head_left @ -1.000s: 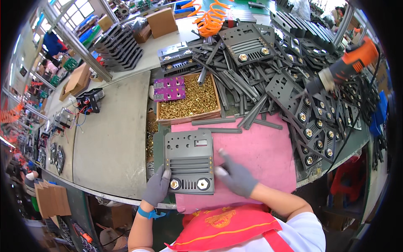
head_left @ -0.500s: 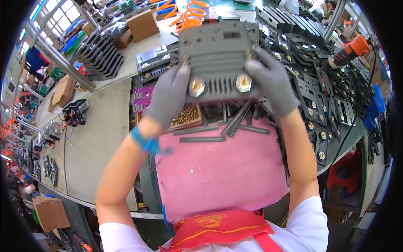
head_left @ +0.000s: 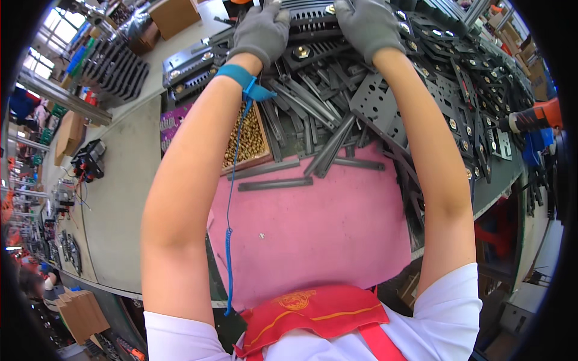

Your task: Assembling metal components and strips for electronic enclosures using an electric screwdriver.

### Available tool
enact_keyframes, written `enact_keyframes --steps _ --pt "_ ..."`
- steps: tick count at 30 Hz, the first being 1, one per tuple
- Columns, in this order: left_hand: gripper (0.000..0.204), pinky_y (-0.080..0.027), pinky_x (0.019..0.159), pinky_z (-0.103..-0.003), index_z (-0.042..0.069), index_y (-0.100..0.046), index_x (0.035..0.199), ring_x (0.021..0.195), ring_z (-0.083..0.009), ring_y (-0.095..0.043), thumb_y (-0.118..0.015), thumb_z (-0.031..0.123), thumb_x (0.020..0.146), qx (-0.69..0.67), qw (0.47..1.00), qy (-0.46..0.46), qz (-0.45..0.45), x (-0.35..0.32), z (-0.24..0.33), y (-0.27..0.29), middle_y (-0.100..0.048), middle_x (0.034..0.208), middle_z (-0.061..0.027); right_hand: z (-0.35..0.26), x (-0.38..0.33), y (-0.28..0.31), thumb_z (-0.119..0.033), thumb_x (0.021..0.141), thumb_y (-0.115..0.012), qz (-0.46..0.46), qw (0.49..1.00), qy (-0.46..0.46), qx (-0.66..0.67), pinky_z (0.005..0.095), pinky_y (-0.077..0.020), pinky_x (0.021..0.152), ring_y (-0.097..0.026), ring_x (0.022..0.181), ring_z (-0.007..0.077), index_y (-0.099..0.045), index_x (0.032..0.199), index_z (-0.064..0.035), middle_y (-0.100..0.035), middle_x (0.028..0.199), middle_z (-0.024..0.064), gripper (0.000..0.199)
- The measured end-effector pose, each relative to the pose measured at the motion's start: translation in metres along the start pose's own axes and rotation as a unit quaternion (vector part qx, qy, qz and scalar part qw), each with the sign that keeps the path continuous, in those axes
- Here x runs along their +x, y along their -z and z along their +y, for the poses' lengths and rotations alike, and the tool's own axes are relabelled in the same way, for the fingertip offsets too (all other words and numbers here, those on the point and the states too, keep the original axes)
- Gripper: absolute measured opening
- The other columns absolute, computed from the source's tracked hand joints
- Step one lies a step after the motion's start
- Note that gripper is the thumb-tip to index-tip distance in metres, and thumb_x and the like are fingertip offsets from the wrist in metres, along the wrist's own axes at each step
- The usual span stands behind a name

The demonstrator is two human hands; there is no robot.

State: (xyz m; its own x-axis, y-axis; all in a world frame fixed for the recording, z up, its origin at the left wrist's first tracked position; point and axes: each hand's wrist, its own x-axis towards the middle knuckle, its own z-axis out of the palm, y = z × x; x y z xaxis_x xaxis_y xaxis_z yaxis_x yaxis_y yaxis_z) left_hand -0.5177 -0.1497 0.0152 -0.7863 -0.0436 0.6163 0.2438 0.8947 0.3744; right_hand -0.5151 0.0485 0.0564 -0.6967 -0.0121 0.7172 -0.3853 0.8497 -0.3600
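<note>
Both my arms stretch to the far side of the bench, in grey gloves. My left hand (head_left: pixel 263 33) grips the left edge of a black slotted metal panel (head_left: pixel 310 23), and my right hand (head_left: pixel 368 29) has its thumb and fingers at the right edge. The panel's far part is cut off by the top of the picture. Just below it lies another slotted panel with a brass-coloured nut (head_left: pixel 301 53). A blue wrist strap (head_left: pixel 239 77) with a coiled cord circles my left wrist.
A pink mat (head_left: pixel 313 234) covers the near bench. Beyond it lie loose dark metal strips (head_left: pixel 310 108) and a box of small brass parts (head_left: pixel 250 141). At right are piled black plates (head_left: pixel 448 90) and an orange power screwdriver (head_left: pixel 536 116); purple circuit boards (head_left: pixel 174 123) lie at left.
My hands have carried the black panel away from me, from above the brass parts to the bench's far side. It has tipped from facing me to lying flatter.
</note>
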Motion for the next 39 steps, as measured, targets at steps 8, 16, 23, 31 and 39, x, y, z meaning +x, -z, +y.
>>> enact_keyframes --steps 8,16,23,31,39 --pt "0.054 -0.041 0.108 -0.044 0.002 -0.055 0.136 0.125 -0.0426 -0.053 -0.051 0.039 0.096 0.059 0.998 0.01 -0.009 -0.027 0.038 0.035 -0.051 0.14 -0.0293 -0.018 -0.186 0.089 -0.012 0.085 -0.058 -0.376 0.887 0.266 -0.014 0.0472 -0.0368 0.109 -0.052 0.124 0.0323 -0.05 0.139 -0.0175 -0.057 0.122 0.0129 0.054" --pt "0.03 -0.052 0.086 -0.041 0.006 -0.062 0.119 0.098 -0.0328 -0.064 -0.063 0.02 0.092 -0.06 0.986 -0.073 -0.137 -0.193 0.045 0.091 -0.067 0.107 -0.0138 0.001 -0.215 0.048 -0.015 0.09 -0.055 -0.346 0.83 0.308 -0.311 0.0534 -0.0211 0.117 -0.049 0.124 0.0282 -0.052 0.136 -0.0248 -0.056 0.121 0.0101 0.047" --pt "0.039 -0.045 0.095 -0.044 0.007 -0.06 0.127 0.111 -0.0339 -0.058 -0.063 0.012 0.089 0.088 0.983 -0.063 -0.149 -0.296 0.035 0.093 -0.062 0.119 -0.0128 -0.006 -0.198 0.061 -0.001 0.077 -0.062 -0.458 0.861 0.153 -0.157 0.0449 -0.0448 0.095 -0.059 0.106 0.0368 -0.062 0.103 -0.0074 -0.056 0.111 0.0165 0.027" --pt "0.04 -0.046 0.089 -0.043 0.012 -0.066 0.117 0.1 -0.0307 -0.058 -0.063 0.002 0.078 0.018 0.979 0.04 -0.198 -0.355 0.043 0.147 -0.061 0.106 -0.0083 -0.023 -0.25 0.095 -0.005 0.08 -0.064 -0.493 0.813 0.206 -0.232 0.0423 -0.0529 0.072 -0.067 0.085 0.0303 -0.06 0.102 -0.0101 -0.056 0.111 0.0119 0.023" --pt "0.026 -0.046 0.094 -0.041 0.01 -0.071 0.105 0.107 -0.0315 -0.061 -0.069 0.006 0.08 -0.052 0.967 0.066 -0.239 -0.392 0.067 0.182 -0.068 0.109 -0.0099 -0.033 -0.281 0.117 -0.02 0.085 -0.068 -0.43 0.89 0.113 0.101 0.0426 -0.0526 0.078 -0.065 0.096 0.0329 -0.061 0.12 -0.0089 -0.059 0.119 0.0127 0.037"
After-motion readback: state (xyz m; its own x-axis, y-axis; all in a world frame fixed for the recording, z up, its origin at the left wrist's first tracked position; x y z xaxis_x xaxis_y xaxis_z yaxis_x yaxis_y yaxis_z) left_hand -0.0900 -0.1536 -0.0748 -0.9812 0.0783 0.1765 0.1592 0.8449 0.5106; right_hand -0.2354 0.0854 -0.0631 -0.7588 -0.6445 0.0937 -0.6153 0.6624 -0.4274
